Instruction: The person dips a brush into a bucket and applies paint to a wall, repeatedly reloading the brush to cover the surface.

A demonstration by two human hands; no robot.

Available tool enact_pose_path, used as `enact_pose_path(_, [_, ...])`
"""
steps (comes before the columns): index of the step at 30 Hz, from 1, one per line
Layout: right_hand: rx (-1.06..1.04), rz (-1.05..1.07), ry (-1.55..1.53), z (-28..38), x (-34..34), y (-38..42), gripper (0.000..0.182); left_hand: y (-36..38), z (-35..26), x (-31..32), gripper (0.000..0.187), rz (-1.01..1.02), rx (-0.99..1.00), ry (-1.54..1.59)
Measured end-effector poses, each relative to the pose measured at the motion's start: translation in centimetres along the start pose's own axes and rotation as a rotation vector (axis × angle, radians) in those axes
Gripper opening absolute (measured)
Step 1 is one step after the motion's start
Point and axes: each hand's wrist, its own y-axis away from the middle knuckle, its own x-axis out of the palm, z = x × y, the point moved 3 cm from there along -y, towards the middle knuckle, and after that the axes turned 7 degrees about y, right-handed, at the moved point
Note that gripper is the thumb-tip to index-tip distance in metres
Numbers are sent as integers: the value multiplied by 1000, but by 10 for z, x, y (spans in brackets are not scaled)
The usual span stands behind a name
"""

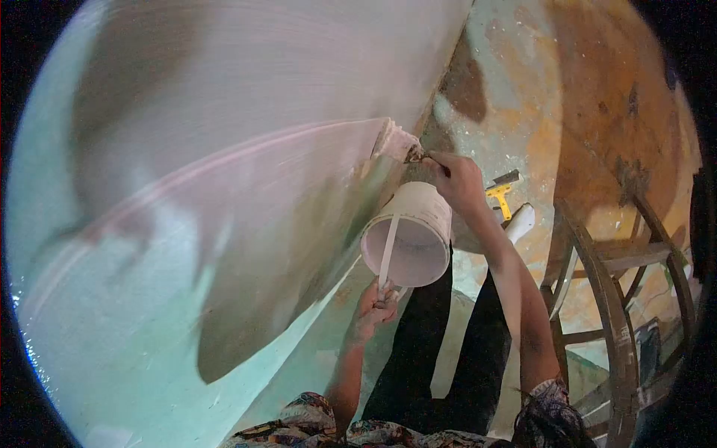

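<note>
A white bucket (411, 239), tilted so its mouth faces me, hangs in front of my legs. My left hand (375, 308) is closed on the bucket's pale handle (388, 250) below the rim. Above the bucket, my right hand (454, 179) is closed on the handle end of a paint-covered brush (397, 142). The brush head touches the wall (299, 82) near its lower edge. A curved pinkish-white band of wet coating (202, 166) runs left from the brush across the wall.
A yellow-handled scraper (500, 200) lies on the stained floor (515, 112) right of my right hand. The wooden frame of a ladder or stand (606, 299) is at the right. My legs (418, 336) are below the bucket. Dark shadows fall on the wall.
</note>
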Motion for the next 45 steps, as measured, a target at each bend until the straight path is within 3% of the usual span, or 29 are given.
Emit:
enact_pose_path(11, [132,93,370,-104,68,-40,25,-24,13,-6,34,-14,-75,4])
enact_pose_path(18, [145,126,482,-146,97,-53,22,-31,25,-8,49,-53,-89,5])
enact_pose_path(20, [162,155,490,-151,102,-55,20,-36,31,-14,54,-12,-79,8])
enact_pose_path(24, [170,235,481,-162,103,-57,20,-40,33,-14,47,-18,-74,-9])
enact_pose_path(36, [195,155,615,-188,106,-68,16,-44,35,-17,48,-56,-49,-38])
enact_pose_path(42, [146,159,543,-134,84,-71,25,-41,34,-24,41,-44,-81,-2])
enact_pose_path(45, [62,56,463,-119,70,-62,21,-40,28,-24,36,-47,-97,17])
